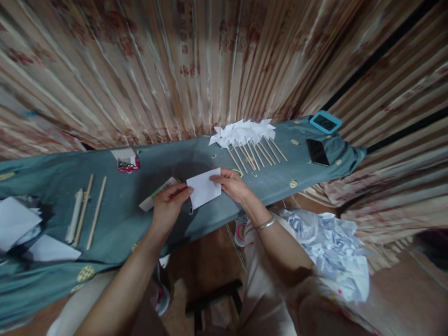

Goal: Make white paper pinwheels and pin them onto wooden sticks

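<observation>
A small white sheet of paper (204, 189) is held up over the cloth-covered table (140, 168). My left hand (170, 198) pinches its left edge between thumb and fingers. At its right edge, my right hand (231, 183) grips it with the thumb on top. Beneath and beside my left hand lies a flat patterned strip (150, 198). Just behind my right hand, a yellow-green curved object (238, 172) shows in part. Several white paper pinwheels (245, 133) on wooden sticks lie in an overlapping row farther back.
At the left are wooden sticks (96, 212), a white tube (74, 217) and paper sheets (16, 221). A red box (129, 163) of small metal pieces sits behind. A phone (317, 151) and blue-framed clock (325, 122) lie right. Crumpled paper (336, 252) fills a bag below.
</observation>
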Action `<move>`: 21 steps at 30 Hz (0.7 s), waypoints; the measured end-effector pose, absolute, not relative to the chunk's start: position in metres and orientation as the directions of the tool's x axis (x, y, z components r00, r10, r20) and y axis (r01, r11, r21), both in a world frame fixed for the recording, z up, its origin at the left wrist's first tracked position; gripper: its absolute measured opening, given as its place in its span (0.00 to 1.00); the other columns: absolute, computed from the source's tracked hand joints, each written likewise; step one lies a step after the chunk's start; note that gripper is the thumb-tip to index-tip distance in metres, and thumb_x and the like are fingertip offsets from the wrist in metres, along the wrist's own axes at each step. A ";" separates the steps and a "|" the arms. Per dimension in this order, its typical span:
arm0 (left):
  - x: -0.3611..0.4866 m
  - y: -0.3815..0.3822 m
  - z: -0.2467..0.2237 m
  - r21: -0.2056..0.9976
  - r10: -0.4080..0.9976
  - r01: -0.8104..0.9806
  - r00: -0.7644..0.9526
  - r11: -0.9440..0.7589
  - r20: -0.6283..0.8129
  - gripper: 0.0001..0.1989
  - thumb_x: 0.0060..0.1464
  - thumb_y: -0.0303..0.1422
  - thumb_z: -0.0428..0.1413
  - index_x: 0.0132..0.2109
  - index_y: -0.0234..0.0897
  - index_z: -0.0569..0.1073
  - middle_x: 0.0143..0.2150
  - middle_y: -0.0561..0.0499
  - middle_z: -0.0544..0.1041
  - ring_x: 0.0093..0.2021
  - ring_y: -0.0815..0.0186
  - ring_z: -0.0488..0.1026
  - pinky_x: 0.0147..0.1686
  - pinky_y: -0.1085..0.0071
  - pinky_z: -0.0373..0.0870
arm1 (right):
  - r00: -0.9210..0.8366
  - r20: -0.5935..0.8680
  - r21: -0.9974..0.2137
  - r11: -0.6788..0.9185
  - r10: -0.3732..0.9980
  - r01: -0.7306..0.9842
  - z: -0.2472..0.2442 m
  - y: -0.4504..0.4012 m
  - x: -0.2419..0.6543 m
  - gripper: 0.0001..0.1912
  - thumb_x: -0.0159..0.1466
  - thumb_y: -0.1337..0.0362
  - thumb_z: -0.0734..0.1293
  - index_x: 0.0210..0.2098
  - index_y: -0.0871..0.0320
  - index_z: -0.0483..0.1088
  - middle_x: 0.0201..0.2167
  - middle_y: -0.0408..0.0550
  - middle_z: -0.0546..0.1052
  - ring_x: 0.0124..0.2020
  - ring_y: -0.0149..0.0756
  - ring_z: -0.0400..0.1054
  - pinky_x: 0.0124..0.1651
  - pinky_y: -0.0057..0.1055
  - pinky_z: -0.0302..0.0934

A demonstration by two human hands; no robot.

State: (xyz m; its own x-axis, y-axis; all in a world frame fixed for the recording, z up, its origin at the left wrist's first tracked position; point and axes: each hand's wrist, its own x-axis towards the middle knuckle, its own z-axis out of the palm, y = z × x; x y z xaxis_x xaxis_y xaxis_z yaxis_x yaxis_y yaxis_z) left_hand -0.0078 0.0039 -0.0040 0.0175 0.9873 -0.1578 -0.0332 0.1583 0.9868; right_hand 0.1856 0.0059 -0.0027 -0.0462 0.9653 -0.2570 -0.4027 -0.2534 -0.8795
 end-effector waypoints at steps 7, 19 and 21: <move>-0.003 0.003 -0.005 0.989 0.991 -0.075 0.058 0.127 -0.123 0.17 0.30 0.42 0.72 0.31 0.41 0.81 0.32 0.51 0.83 0.33 0.60 0.77 0.38 0.64 0.76 | -0.053 -0.248 -0.872 -0.247 0.967 -0.423 -0.001 0.001 0.183 0.16 0.39 0.60 0.81 0.27 0.57 0.80 0.26 0.44 0.82 0.30 0.34 0.73 0.40 0.33 0.67; -0.012 0.005 -0.007 0.999 0.999 0.009 -0.040 0.036 -0.035 0.10 0.38 0.37 0.67 0.31 0.40 0.81 0.31 0.52 0.81 0.33 0.63 0.76 0.38 0.65 0.73 | -0.015 -0.174 -0.937 -0.170 0.985 -0.304 -0.002 -0.006 0.182 0.14 0.42 0.59 0.80 0.28 0.55 0.80 0.28 0.44 0.81 0.31 0.36 0.72 0.41 0.36 0.65; -0.013 0.004 -0.002 0.999 1.000 0.040 -0.015 -0.010 0.011 0.07 0.40 0.35 0.66 0.30 0.41 0.81 0.31 0.52 0.81 0.33 0.63 0.76 0.38 0.66 0.74 | 0.030 -0.096 -0.964 -0.085 0.995 -0.253 -0.001 -0.005 0.183 0.11 0.43 0.61 0.79 0.26 0.53 0.79 0.34 0.44 0.82 0.37 0.37 0.73 0.44 0.35 0.64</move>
State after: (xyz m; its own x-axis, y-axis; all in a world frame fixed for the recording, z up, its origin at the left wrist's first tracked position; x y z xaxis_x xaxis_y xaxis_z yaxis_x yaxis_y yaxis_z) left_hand -0.0133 0.0037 -0.0022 -0.0153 0.9998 0.0105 0.0403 -0.0099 0.9991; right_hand 0.1834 -0.0051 -0.0008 0.0301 0.9950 -0.0957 -0.2528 -0.0850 -0.9638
